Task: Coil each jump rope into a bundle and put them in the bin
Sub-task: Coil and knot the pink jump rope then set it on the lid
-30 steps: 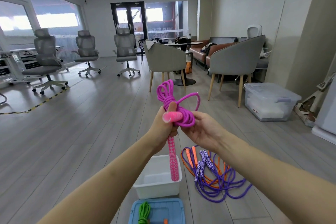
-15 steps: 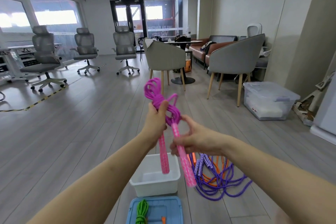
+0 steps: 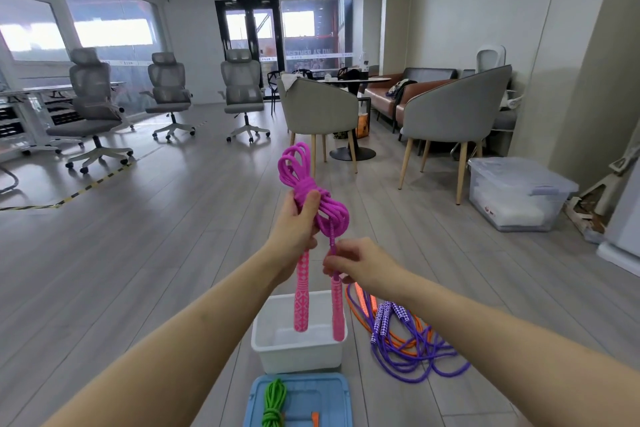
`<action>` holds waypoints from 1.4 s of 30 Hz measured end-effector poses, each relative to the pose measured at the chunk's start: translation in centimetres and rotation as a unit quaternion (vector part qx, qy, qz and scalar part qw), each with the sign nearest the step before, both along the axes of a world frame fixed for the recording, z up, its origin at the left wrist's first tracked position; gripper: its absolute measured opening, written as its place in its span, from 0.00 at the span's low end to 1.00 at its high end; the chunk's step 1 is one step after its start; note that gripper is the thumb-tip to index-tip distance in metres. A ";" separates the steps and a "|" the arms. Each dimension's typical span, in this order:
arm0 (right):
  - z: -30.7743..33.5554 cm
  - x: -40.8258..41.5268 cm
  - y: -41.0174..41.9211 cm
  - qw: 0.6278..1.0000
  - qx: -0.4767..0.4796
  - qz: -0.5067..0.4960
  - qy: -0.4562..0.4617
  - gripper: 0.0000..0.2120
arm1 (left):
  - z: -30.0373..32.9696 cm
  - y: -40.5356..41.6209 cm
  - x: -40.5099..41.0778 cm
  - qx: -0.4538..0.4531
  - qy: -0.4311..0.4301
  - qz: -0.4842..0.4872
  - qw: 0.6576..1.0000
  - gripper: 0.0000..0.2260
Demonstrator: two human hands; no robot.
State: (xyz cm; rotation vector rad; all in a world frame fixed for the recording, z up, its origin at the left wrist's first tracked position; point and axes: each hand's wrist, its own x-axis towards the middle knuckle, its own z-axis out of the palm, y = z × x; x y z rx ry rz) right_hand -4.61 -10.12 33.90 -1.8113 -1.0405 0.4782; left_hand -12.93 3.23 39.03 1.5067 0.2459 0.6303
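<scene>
Moved: right hand (image 3: 349,262) now pulls pink handle (image 3: 337,308) down, toward 6 o'clock.
Hands: left hand (image 3: 298,218) squeezes pink rope (image 3: 320,198); right pinches handle.
Risk: loose pull, coil pops open.

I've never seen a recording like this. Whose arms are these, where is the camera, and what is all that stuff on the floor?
There is no machine here. A person wears a wide-angle camera on the head, so you look forward and down along their own two bare arms.

The left hand grips a pink jump rope that is already coiled into a bundle. The right hand pinches the rope just above one of its two pink handles, which hang down.

On the wooden floor below the handles stands a white bin. To its right lie a purple jump rope and an orange jump rope, tangled together and not coiled. Nearest the camera is a blue lid with a green jump rope on it.

Behind are office chairs, armchairs and a clear lidded storage box.
</scene>
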 end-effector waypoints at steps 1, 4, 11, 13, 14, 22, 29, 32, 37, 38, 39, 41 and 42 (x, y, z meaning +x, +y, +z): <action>-0.2 -0.2 0.2 1.000 0.006 0.001 -0.003 0.06 | 0.5 -0.2 0.1 -0.078 -0.036 -0.010 0.996 0.16; -0.2 0.0 0.3 0.998 0.001 -0.001 -0.067 0.06 | 1.7 -0.4 -0.2 -0.156 -0.082 -0.039 0.983 0.18; 0.9 2.3 -1.3 0.998 -0.043 -0.024 -0.045 0.17 | 0.6 -0.2 -1.4 0.094 0.059 0.000 0.994 0.11; 2.0 2.7 -1.3 0.994 0.052 -0.099 -0.001 0.14 | 0.4 -0.6 -1.3 0.117 0.072 -0.007 0.990 0.11; 2.6 2.6 -1.3 0.988 0.092 -0.123 0.016 0.11 | 0.1 -0.9 -1.3 0.133 0.074 -0.016 0.988 0.11; 4.6 1.2 -1.0 0.952 0.245 -0.168 0.071 0.12 | -2.1 -2.8 -0.2 0.250 0.099 -0.068 0.961 0.14; 5.5 1.4 -1.8 0.984 0.134 -0.112 0.019 0.07 | -2.1 -2.7 -0.4 0.296 0.150 -0.061 0.941 0.11; 5.5 1.3 -2.0 0.985 0.142 -0.082 0.045 0.09 | -2.1 -3.1 -0.4 0.265 0.131 -0.093 0.951 0.13; 6.1 1.0 -2.1 0.975 0.167 -0.074 0.125 0.07 | -1.2 -3.8 -0.5 0.193 0.119 -0.111 0.968 0.13; 6.3 1.0 -2.2 0.970 0.173 -0.076 0.154 0.06 | -1.1 -3.8 -0.5 0.185 0.121 -0.118 0.968 0.13; 6.4 1.1 -2.4 0.966 0.174 -0.074 0.177 0.06 | -1.0 -3.7 -0.6 0.184 0.122 -0.123 0.967 0.13; 6.6 1.3 -2.9 0.965 0.162 -0.060 0.196 0.06 | -0.8 -3.6 -0.7 0.189 0.114 -0.128 0.967 0.11; 6.8 1.3 -3.1 0.964 0.160 -0.053 0.204 0.06 | -0.7 -3.6 -0.7 0.188 0.107 -0.131 0.968 0.11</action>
